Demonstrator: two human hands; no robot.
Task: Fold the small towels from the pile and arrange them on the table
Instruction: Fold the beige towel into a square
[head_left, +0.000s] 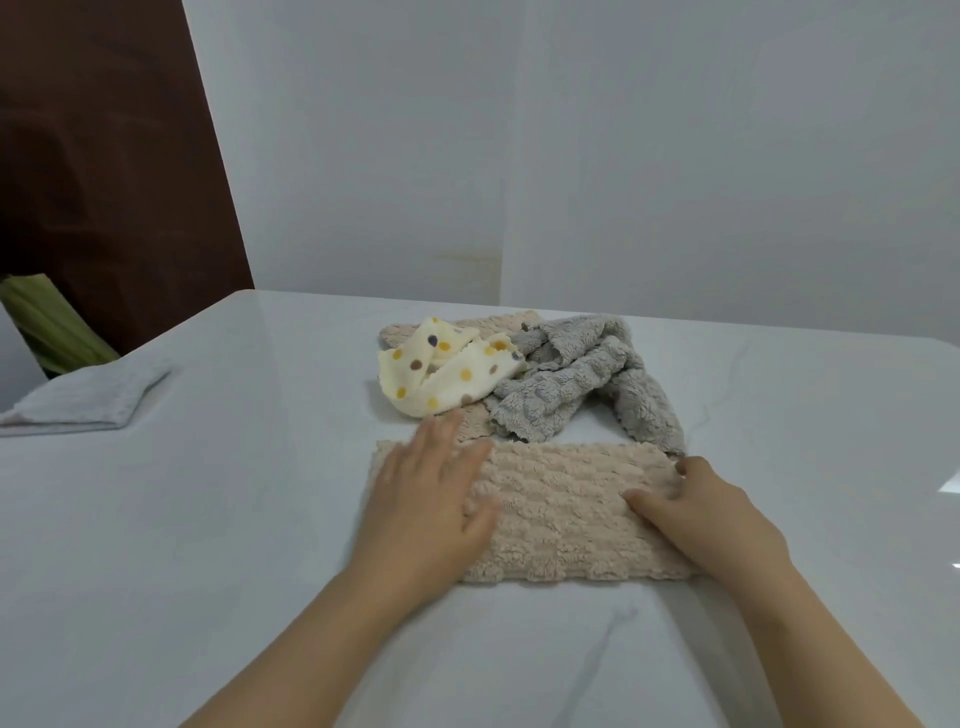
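The beige towel (561, 512) lies flat on the table (208, 519), its long axis running left to right. The left hand (431, 499) presses its left end with straight, slightly spread fingers. The right hand (717, 519) rests on its right end, thumb on top; whether it pinches the edge is unclear.

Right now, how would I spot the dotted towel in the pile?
On the white table, look just beyond the flat beige towel at the front. The dotted towel lies crumpled there, left of the fluffy grey towel. It alone is cream with yellow, brown and purple spots.
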